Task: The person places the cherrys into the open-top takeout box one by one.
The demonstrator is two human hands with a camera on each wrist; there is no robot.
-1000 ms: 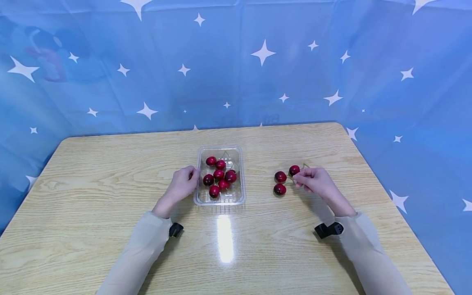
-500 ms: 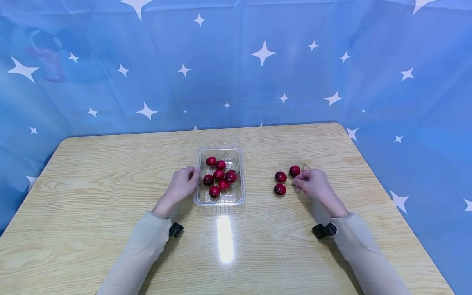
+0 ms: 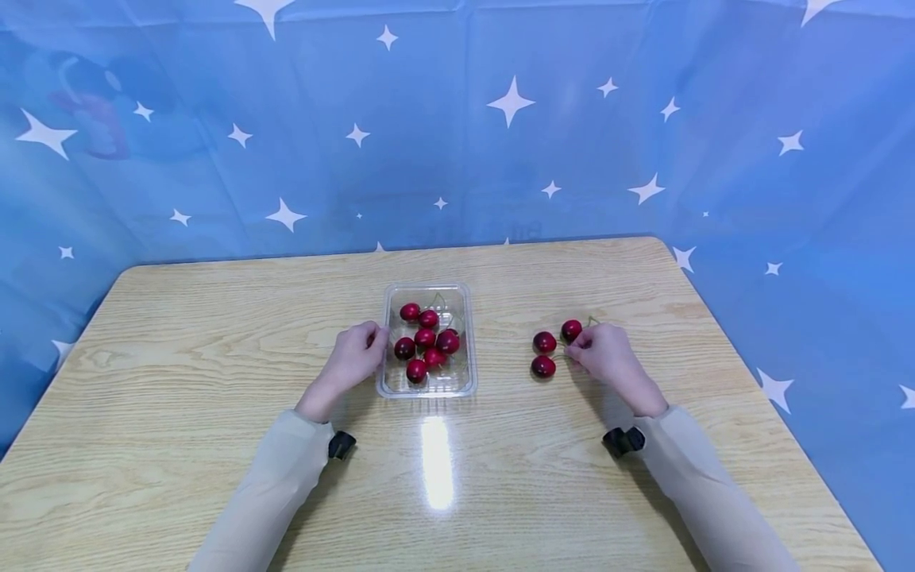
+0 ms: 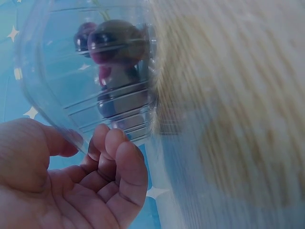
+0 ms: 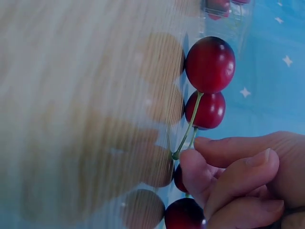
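My left hand (image 3: pixel 357 351) holds the left rim of a clear plastic box (image 3: pixel 468 334), thumb on one side and curled fingers (image 4: pixel 131 162) on the other. Several dark red cherries lie inside, one cherry (image 3: pixel 404 349) close to that hand. On the right, my right hand (image 3: pixel 608 357) is low over the table beside a small group of loose cherries. Its thumb and index finger come together at the green stem (image 5: pixel 194 136) of a cherry (image 5: pixel 206 109). Nearer in the right wrist view is another cherry (image 5: pixel 210 64) with its stem; a dark cherry (image 5: pixel 183 214) is partly covered by the fingers.
The wooden table (image 3: pixel 214 334) has rounded far corners. Behind it hangs a blue cloth (image 3: pixel 429 159) with white stars. A bright light reflection (image 3: pixel 436 461) shows on the tabletop in front of the box.
My right hand has shifted slightly left, toward the cherries, and its fingertips have closed in at the stems. The left hand and the box stay in place.
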